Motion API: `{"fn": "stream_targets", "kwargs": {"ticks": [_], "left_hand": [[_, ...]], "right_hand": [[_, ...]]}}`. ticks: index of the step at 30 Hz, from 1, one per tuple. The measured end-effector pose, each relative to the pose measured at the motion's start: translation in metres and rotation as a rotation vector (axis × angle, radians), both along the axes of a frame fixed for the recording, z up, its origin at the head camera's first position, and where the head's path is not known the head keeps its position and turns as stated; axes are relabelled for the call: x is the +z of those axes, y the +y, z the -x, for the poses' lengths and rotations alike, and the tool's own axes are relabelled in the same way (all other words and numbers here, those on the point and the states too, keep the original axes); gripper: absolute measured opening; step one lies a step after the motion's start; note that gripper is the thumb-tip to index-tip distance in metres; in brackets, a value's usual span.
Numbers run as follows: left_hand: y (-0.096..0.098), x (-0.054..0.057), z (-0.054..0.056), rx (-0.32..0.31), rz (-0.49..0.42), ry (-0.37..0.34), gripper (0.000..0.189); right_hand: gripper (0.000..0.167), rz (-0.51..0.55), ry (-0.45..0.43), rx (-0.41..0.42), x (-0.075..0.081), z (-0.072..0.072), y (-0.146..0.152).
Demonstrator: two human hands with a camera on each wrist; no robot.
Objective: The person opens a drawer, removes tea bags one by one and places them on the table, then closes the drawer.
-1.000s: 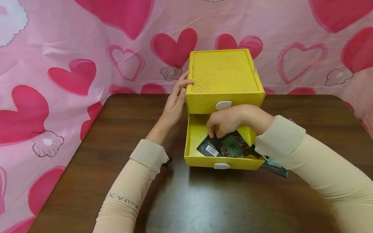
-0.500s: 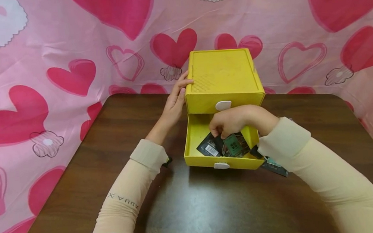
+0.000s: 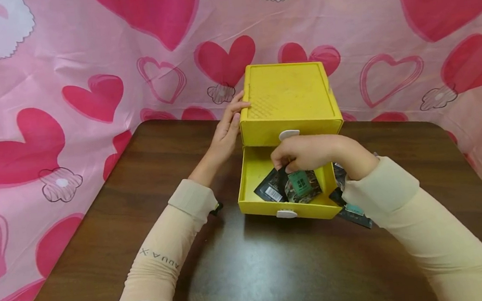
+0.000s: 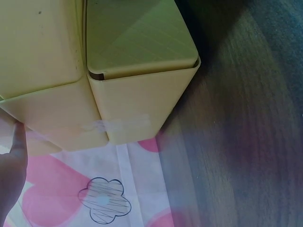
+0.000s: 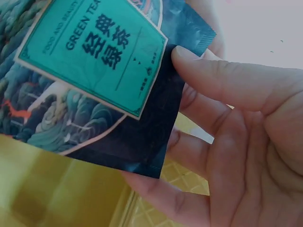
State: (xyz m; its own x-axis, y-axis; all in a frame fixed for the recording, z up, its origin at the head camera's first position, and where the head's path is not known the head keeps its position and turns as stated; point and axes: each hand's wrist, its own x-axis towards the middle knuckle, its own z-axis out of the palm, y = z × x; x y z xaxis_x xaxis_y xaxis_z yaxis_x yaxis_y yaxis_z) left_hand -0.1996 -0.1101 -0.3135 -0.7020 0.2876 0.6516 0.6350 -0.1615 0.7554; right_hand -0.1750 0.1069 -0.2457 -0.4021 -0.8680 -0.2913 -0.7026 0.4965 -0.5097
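Note:
My right hand (image 3: 311, 152) is over the pulled-out lower drawer (image 3: 264, 207) of a small yellow drawer box (image 3: 287, 92). Its thumb and fingers pinch one edge of a dark green tea sachet (image 5: 90, 52) with a teal label, tilted with its printed face toward me. A second dark sachet (image 3: 269, 190) with a white barcode lies in the drawer on the left. Against the box's left side rests my left hand (image 3: 227, 130), fingers extended and the fingertips at the top edge. In the left wrist view only part of that hand (image 4: 13, 170) shows beside the box.
More dark sachets (image 3: 354, 216) lie on the brown table (image 3: 252, 270) to the right of the drawer, partly hidden by the right sleeve. A white handle (image 3: 287, 214) sticks out from the drawer front. Pink heart-patterned cloth (image 3: 96, 48) hangs behind the table.
My right hand has shifted slightly to the right, its wrist swinging right. The teal-labelled sachet has tilted up and drawn clear of the drawer's right corner. The left hand stays put.

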Motion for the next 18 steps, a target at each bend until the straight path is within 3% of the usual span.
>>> {"fn": "stream_targets", "kwargs": {"ticks": [8,18], "left_hand": [[0.000,0.000,-0.001,-0.001,-0.002,-0.002,0.028],[0.000,0.000,-0.002,0.006,0.007,-0.018,0.028]], "right_hand": [[0.014,0.032,0.060,-0.019,0.011,-0.006,0.005],[0.011,0.089,0.053,-0.083,0.027,-0.010,0.020]]}}
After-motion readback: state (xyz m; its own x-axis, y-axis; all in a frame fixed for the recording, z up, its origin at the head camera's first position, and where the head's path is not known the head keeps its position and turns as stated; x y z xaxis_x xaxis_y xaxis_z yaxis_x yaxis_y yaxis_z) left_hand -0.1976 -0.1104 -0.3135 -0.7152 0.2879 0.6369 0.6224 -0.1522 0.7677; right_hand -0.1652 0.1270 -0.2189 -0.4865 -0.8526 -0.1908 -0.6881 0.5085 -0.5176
